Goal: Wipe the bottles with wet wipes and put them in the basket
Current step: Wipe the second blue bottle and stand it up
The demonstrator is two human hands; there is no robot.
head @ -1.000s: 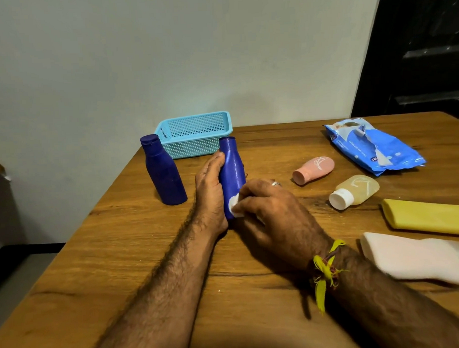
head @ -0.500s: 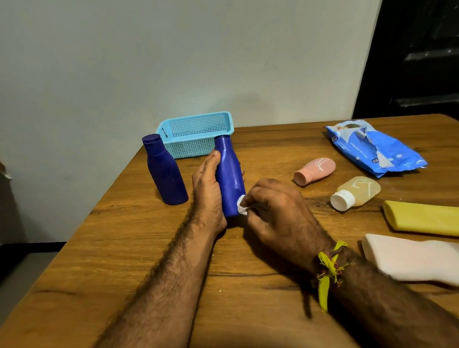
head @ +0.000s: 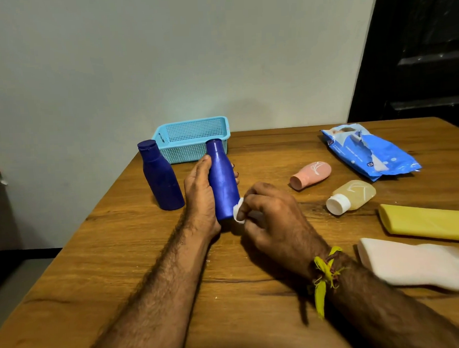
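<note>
Wiping goes best if the left hand [head: 200, 193] grips the blue bottle [head: 222, 179] firmly, near the basket [head: 169, 150], while the right hand [head: 272, 219], fingers pinching the wet wipe [head: 238, 213], covers all sides, imo.

A wooden table [head: 121, 257] carries everything. Just left of the gripped bottle stands a dark blue bottle [head: 160, 177], with a light blue mesh basket [head: 190, 141] behind. To its right lie a pink bottle [head: 311, 174], a clear bottle [head: 351, 196], a blue wipes pack [head: 372, 151], a yellow tube [head: 427, 221] and a white tube [head: 416, 264].
</note>
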